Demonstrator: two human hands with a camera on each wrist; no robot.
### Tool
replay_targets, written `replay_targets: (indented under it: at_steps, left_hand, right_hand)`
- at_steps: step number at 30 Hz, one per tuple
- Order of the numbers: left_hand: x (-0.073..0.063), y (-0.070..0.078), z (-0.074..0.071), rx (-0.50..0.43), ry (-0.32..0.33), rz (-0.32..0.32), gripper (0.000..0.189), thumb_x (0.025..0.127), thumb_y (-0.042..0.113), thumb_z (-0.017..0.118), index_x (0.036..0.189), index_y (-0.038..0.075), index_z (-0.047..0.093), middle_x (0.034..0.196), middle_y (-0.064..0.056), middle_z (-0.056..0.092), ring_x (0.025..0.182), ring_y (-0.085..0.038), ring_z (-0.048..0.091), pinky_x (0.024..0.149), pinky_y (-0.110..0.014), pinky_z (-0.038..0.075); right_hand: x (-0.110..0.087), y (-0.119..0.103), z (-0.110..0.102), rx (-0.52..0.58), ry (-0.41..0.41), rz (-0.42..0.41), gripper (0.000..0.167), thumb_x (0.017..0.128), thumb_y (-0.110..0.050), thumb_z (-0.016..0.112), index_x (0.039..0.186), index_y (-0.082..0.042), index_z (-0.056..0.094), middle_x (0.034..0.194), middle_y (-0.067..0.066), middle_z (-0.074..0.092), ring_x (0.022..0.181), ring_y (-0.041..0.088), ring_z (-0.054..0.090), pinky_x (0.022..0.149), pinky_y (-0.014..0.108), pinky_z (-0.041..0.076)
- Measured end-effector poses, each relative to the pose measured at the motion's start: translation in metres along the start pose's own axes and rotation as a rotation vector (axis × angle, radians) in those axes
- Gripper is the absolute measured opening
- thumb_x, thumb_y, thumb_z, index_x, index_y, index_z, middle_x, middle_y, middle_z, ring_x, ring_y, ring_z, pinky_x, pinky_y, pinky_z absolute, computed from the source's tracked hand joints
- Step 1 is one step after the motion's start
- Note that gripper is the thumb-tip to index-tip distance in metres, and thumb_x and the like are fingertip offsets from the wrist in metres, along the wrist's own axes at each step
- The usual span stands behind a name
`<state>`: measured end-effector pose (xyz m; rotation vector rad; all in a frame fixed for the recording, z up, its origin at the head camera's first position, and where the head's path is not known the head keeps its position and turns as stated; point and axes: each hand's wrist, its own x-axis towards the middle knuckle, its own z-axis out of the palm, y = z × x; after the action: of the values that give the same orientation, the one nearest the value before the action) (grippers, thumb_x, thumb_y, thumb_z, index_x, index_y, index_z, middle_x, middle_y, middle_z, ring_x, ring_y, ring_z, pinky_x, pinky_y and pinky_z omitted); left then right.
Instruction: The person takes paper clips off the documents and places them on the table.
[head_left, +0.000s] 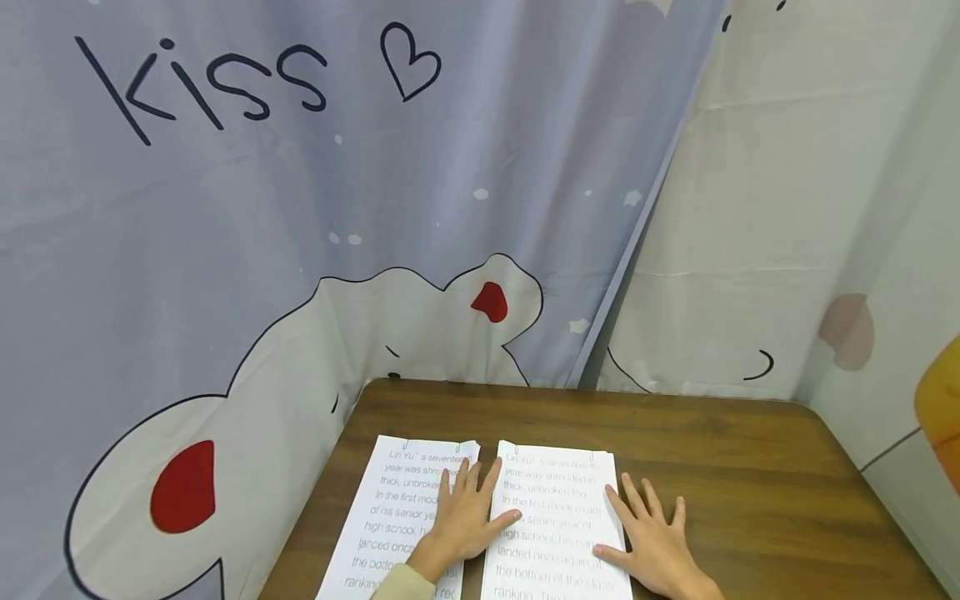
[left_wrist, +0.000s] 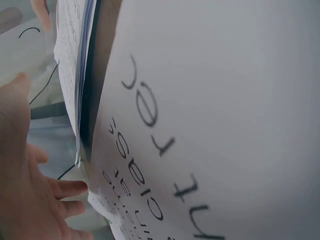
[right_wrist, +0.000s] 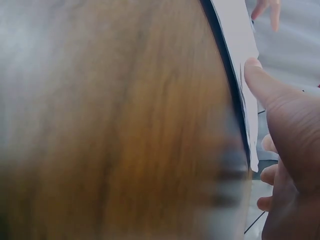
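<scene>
Two stacks of printed paper lie side by side: a left stack and a right stack. Small clips show at their top edges. Fingers spread, my left hand is over the left stack's right side, its thumb reaching across the right stack's left edge. My right hand is at the right stack's right edge, thumb and index fingertip at the paper and the other fingers fanned over the table. Neither hand grips anything. Whether the fingertips press down cannot be told.
Both stacks lie on a brown wooden table, whose surface extends to the right. Behind it hangs a blue-grey curtain with cartoon drawings and writing. A pale curtain closes off the right side.
</scene>
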<state>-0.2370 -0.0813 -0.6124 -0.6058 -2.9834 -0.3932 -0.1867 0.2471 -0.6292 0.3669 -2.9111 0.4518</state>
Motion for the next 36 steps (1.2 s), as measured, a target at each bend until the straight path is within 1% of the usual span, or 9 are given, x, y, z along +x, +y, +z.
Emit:
replay_targets:
  at_steps: [9, 15, 17, 19, 22, 25, 29, 35, 36]
  left_hand:
    - [0.0, 0.008, 0.006, -0.048, -0.059, 0.007, 0.089, 0.091, 0.071, 0.045, 0.159, 0.02, 0.021, 0.151, -0.027, 0.037, 0.144, -0.048, 0.024, 0.115, -0.071, 0.013]
    - [0.0, 0.011, 0.009, -0.082, -0.044, 0.033, 0.077, 0.093, 0.059, 0.055, 0.156, 0.02, 0.033, 0.148, -0.025, 0.041, 0.141, -0.051, 0.027, 0.113, -0.073, 0.018]
    - [0.0, 0.013, 0.008, -0.12, -0.033, 0.037, 0.072, 0.094, 0.053, 0.058, 0.154, 0.02, 0.038, 0.146, -0.025, 0.043, 0.14, -0.053, 0.028, 0.112, -0.072, 0.021]
    - [0.0, 0.015, 0.008, -0.168, -0.021, 0.037, 0.068, 0.094, 0.048, 0.061, 0.152, 0.019, 0.041, 0.145, -0.024, 0.044, 0.138, -0.052, 0.031, 0.111, -0.07, 0.028]
    - [0.001, 0.019, 0.007, -0.238, 0.003, 0.019, 0.061, 0.093, 0.039, 0.066, 0.147, 0.015, 0.048, 0.142, -0.023, 0.047, 0.135, -0.045, 0.039, 0.107, -0.061, 0.04]
    - [0.001, 0.02, 0.008, -0.294, 0.027, -0.013, 0.054, 0.091, 0.028, 0.071, 0.139, 0.011, 0.056, 0.136, -0.019, 0.052, 0.127, -0.035, 0.048, 0.102, -0.051, 0.049]
    - [-0.003, 0.018, 0.012, -0.369, 0.042, -0.039, 0.046, 0.085, 0.015, 0.074, 0.129, 0.007, 0.064, 0.125, -0.014, 0.06, 0.115, -0.029, 0.057, 0.098, -0.045, 0.052]
    - [0.006, 0.018, 0.013, -0.52, 0.06, -0.033, 0.05, 0.081, 0.006, 0.075, 0.129, 0.002, 0.062, 0.124, -0.016, 0.064, 0.116, -0.033, 0.061, 0.1, -0.045, 0.052]
    - [0.008, 0.018, 0.012, -0.555, 0.056, -0.041, 0.052, 0.08, 0.004, 0.075, 0.13, 0.001, 0.061, 0.117, -0.016, 0.067, 0.107, -0.031, 0.066, 0.094, -0.043, 0.055]
  right_hand:
    - [0.0, -0.001, 0.002, 0.037, -0.057, -0.005, 0.097, 0.077, -0.078, 0.059, 0.151, -0.018, 0.043, 0.16, 0.018, 0.026, 0.141, 0.052, 0.024, 0.098, 0.088, 0.004]
    - [0.002, -0.002, 0.002, 0.029, -0.091, 0.01, 0.096, 0.076, -0.08, 0.056, 0.149, -0.018, 0.047, 0.159, 0.016, 0.03, 0.142, 0.051, 0.025, 0.097, 0.088, 0.004]
    - [0.002, -0.003, 0.0, 0.03, -0.099, 0.008, 0.096, 0.076, -0.079, 0.057, 0.148, -0.017, 0.048, 0.159, 0.016, 0.03, 0.142, 0.052, 0.024, 0.097, 0.088, 0.002]
    - [0.002, -0.003, -0.001, 0.021, -0.095, 0.007, 0.096, 0.075, -0.079, 0.059, 0.147, -0.016, 0.049, 0.158, 0.016, 0.032, 0.142, 0.051, 0.025, 0.098, 0.088, 0.003]
    - [0.001, -0.003, -0.002, 0.01, -0.086, 0.01, 0.095, 0.073, -0.078, 0.062, 0.145, -0.016, 0.051, 0.157, 0.016, 0.035, 0.141, 0.05, 0.027, 0.098, 0.087, 0.003]
    - [0.0, -0.005, -0.001, 0.009, -0.122, 0.013, 0.097, 0.073, -0.079, 0.06, 0.146, -0.017, 0.05, 0.157, 0.016, 0.035, 0.142, 0.049, 0.025, 0.099, 0.087, 0.002]
    - [-0.003, -0.007, 0.003, 0.027, -0.173, 0.01, 0.099, 0.073, -0.08, 0.058, 0.149, -0.016, 0.046, 0.158, 0.017, 0.031, 0.143, 0.05, 0.021, 0.097, 0.088, 0.001]
    - [0.001, -0.002, -0.002, -0.01, -0.104, 0.005, 0.096, 0.073, -0.079, 0.06, 0.147, -0.018, 0.049, 0.157, 0.015, 0.036, 0.142, 0.049, 0.026, 0.099, 0.087, 0.004]
    - [0.002, -0.001, -0.004, -0.019, -0.1, 0.001, 0.096, 0.074, -0.079, 0.059, 0.147, -0.018, 0.049, 0.156, 0.015, 0.036, 0.142, 0.049, 0.027, 0.099, 0.087, 0.004]
